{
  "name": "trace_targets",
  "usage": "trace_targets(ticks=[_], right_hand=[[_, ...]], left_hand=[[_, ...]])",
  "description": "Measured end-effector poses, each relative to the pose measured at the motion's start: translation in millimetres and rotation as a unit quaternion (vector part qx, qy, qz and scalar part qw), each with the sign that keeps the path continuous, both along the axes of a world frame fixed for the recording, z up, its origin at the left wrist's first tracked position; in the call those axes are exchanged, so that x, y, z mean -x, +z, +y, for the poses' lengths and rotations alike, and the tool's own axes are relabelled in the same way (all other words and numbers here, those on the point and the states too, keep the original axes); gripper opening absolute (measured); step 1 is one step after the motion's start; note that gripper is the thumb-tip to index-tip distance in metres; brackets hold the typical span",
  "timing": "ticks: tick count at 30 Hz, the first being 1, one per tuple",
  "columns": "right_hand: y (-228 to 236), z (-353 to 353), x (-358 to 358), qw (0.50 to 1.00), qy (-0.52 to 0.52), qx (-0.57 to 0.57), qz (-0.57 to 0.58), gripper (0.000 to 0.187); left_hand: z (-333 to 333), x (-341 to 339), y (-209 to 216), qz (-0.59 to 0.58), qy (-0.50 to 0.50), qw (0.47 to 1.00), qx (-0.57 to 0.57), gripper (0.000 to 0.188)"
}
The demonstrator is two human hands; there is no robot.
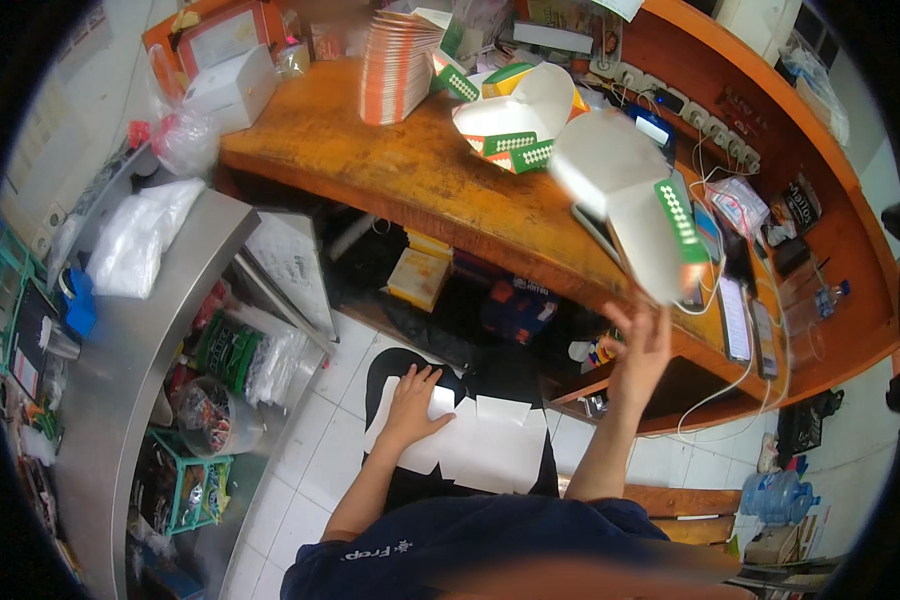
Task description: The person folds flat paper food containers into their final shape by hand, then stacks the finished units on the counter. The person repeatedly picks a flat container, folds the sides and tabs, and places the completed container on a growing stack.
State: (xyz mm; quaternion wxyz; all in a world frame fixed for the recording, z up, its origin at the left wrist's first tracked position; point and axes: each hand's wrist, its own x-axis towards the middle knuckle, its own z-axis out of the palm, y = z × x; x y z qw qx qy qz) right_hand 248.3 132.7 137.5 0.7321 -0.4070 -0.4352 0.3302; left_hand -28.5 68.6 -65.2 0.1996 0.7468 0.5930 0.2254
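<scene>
Across my lap lies a flat white carton sheet (pixel 490 452) with folded flaps. My left hand (pixel 413 412) rests flat on its left part, fingers stretched out. Over the desk's front edge, my right hand (pixel 640 345) is raised with its fingers apart. Just beyond those fingertips is a folded paper food box (pixel 638 225), white inside with a green and orange patterned side, tilted and smeared by motion. Whether the fingertips touch its lower end I cannot tell. Behind it, several similar folded boxes (pixel 515 115) sit nested together on the desk.
The orange wooden desk (pixel 320 125) carries a tall stack of flat cartons (pixel 400 68) and a white box (pixel 232 88). Phones (pixel 735 318) and cables lie at its right. A metal counter (pixel 160 330) with plastic bags (pixel 145 238) stands left. Below the desk are stored items.
</scene>
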Motion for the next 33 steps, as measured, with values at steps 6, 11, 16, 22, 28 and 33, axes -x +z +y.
trace_targets(ticks=[6,11,16,22,28,33], right_hand=[[-117.0,-8.7,32.9,0.868,0.171,0.182,-0.429,0.064],[-180.1,-62.6,45.5,0.585,0.286,0.197,-0.733,0.063],[-174.2,-71.4,45.5,0.592,0.341,0.210,-0.700,0.066],[-139.4,-64.1,51.1,0.664,0.206,0.143,-0.705,0.069],[-106.7,-62.6,52.7,0.747,0.239,0.005,-0.621,0.033],[-88.4,-46.3,34.8,0.747,0.299,0.079,-0.589,0.021]], left_hand=[[-7.7,1.8,-19.2,0.072,-0.059,0.994,0.065,0.073],[-31.9,10.0,-7.2,0.061,-0.017,0.998,-0.022,0.059],[-39.9,16.1,15.1,0.057,-0.017,0.998,0.022,0.032],[-29.0,27.5,65.2,-0.167,-0.051,0.984,0.025,0.010],[-24.0,50.4,119.7,-0.238,-0.065,0.961,0.122,0.010],[-36.3,36.1,117.4,0.009,0.206,0.930,-0.305,0.035]])
